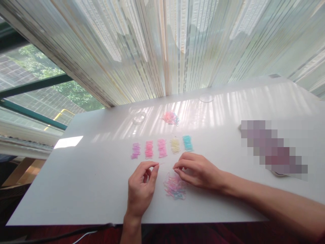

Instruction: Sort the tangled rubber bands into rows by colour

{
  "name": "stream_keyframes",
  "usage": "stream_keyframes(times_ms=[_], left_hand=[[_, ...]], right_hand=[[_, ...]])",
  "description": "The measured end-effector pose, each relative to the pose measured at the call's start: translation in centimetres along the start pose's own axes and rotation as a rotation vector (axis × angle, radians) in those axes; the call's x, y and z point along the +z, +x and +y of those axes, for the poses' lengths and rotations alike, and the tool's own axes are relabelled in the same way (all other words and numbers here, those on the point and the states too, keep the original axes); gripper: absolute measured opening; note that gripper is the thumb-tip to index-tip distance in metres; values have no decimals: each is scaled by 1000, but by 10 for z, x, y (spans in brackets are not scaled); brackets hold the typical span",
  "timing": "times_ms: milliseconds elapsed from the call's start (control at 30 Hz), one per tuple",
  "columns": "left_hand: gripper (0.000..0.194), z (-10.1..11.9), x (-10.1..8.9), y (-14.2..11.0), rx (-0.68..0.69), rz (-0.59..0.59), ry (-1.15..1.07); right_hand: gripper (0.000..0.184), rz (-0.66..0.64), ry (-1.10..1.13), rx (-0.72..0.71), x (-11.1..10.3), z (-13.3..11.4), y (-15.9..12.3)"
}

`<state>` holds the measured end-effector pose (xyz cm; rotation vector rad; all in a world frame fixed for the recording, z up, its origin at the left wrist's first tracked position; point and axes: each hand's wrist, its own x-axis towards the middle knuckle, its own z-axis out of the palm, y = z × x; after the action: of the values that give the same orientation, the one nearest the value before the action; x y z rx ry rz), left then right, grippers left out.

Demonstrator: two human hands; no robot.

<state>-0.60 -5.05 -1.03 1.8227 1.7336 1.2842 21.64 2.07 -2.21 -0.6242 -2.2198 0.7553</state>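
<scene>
Purple pieces, coral pieces, pink pieces, yellow pieces and turquoise pieces lie in five neat stacks on the white table. Taking the near mixed heap as our clock's centre, the row sweeps from between ten and eleven round to between twelve and one.

Our left hand, at nine o'clock, has thumb and forefinger pinched together on a thin pale strand, whose free end points to three. Our right hand, between one and two, has its fingertips drawn close together beside the heap; we cannot tell whether anything sits between them.

We judge the grouping by colour well begun but unfinished: five stacks stand formed, while the near heap is a tangle of pinks and blues. At twelve, beyond the row, a far mixed heap is also unsorted. A clear round dish rests at eleven, and between two and three lies a pixelated object we cannot identify.
</scene>
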Motion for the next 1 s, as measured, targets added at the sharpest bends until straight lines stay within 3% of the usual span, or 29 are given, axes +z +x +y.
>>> stream_keyframes(times_ms=[233, 333, 433, 533, 767, 1000], left_hand=[[18, -15, -39, 22, -193, 239, 136], [23, -18, -50, 37, -272, 386, 32], [24, -16, -51, 61, -258, 449, -138], [23, -10, -45, 89, -211, 360, -191], [21, -8, -32, 128, -76, -188, -160], [18, -24, -25, 125, -97, -275, -60]], right_hand=[[17, -45, -9, 12, 0, 0, 1], [17, -48, 2, 12, -1, 0, 1], [17, -62, 5, 10, -1, 0, 1], [18, -73, 1, 12, -2, 0, 1], [18, -71, 5, 25, -2, -1, 3], [18, -47, 9, 29, -1, -1, 2]])
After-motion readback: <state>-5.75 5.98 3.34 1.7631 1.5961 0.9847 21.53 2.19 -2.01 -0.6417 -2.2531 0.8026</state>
